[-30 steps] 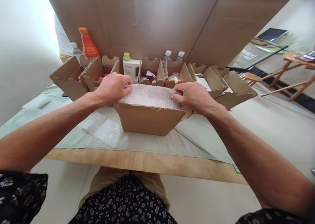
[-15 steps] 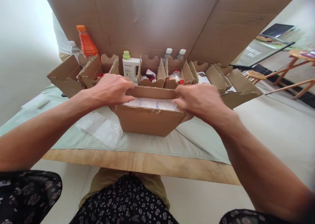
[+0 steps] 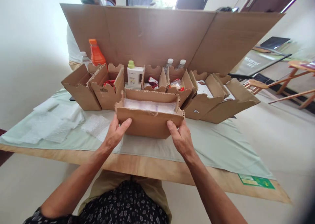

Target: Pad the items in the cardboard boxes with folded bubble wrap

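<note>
A brown cardboard box (image 3: 147,124), its top uncovered, stands in front of me on the cloth. Bubble wrap (image 3: 150,105) lies inside it, and whatever is beneath that is hidden. My left hand (image 3: 116,131) grips the box's left end, thumb flat on the front wall and fingers round the side. Mirroring it, my right hand (image 3: 180,136) grips the right end, with its thumb on the front wall too. The fingers of both hands are partly hidden behind the box's ends.
Behind stands a row of cardboard bins (image 3: 108,96), with a white bottle (image 3: 135,77) among them. An orange bottle (image 3: 97,55) and clear bottles (image 3: 168,65) are farther back, before a tall cardboard panel (image 3: 157,36). Bubble wrap sheets (image 3: 56,122) lie left; a green packet (image 3: 256,181) lies right.
My hands have moved from the box's top edges down to its two ends and now hold it. The view has tilted up, showing more of the room behind the panel.
</note>
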Tool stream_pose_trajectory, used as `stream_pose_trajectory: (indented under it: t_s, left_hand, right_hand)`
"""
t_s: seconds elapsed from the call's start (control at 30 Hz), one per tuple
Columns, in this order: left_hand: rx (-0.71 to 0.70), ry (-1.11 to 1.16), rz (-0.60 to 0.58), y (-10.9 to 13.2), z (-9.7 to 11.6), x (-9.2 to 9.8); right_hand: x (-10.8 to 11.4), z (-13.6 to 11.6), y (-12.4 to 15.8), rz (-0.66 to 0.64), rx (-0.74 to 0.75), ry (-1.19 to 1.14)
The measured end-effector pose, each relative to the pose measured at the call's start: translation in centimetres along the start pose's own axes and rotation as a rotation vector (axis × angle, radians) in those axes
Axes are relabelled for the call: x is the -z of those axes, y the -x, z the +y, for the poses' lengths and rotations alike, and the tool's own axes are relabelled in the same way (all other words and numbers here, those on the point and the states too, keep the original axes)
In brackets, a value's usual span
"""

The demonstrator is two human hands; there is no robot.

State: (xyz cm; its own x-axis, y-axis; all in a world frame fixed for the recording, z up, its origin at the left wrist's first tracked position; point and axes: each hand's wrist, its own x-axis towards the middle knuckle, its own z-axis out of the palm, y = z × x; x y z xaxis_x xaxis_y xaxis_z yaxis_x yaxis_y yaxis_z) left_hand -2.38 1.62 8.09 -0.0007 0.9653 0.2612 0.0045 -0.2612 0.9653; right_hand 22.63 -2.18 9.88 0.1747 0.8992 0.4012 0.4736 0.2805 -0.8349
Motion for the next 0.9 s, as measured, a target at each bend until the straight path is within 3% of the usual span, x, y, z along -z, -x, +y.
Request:
stream_pose_trajectory:
  t_s: [0.1,0.17,0.27,0.37,0.43,0.5,0.63,0.73,0.8,0.9]
  left_hand:
    - [-0.122,-0.063,0.180,0.0,2.1,3.1]
    - [-0.231,-0.079,0.284,-0.1,3.5,3.9]
    - [-0.264,-0.033,0.241,0.4,4.6,1.0]
    - [-0.158,0.035,-0.035,1.8,4.0,-3.8]
    - [-0.102,0.053,-0.102,2.7,3.0,-5.2]
    - [-0.050,0.063,-0.069,3.3,2.1,-4.5]
    - [0.008,0.001,0.119,3.8,1.3,0.0]
    - [0.046,-0.089,0.197,4.1,0.7,1.7]
    - [0.091,-0.131,0.223,4.3,0.0,2.0]
    - [0.094,-0.131,0.244,4.0,-1.4,2.4]
  right_hand:
    - [-1.5,-3.5,-0.6,-0.007,0.123,-0.014]
    - [-1.7,-4.7,-1.2,-0.035,0.174,-0.059]
    - [0.2,-3.8,-0.9,0.044,0.122,-0.097]
    - [3.6,-1.5,1.1,0.323,0.033,-0.008]
    - [4.8,-0.6,2.5,0.440,0.016,0.056]
    - [3.9,-0.6,3.3,0.389,0.006,0.046]
    - [-1.1,-1.4,3.1,0.151,-0.026,-0.100]
    - [-2.9,-1.0,3.3,0.088,-0.041,-0.120]
    - [-2.0,0.0,4.1,0.019,-0.027,-0.103]
    - [2.5,2.7,4.9,-0.006,0.004,-0.049]
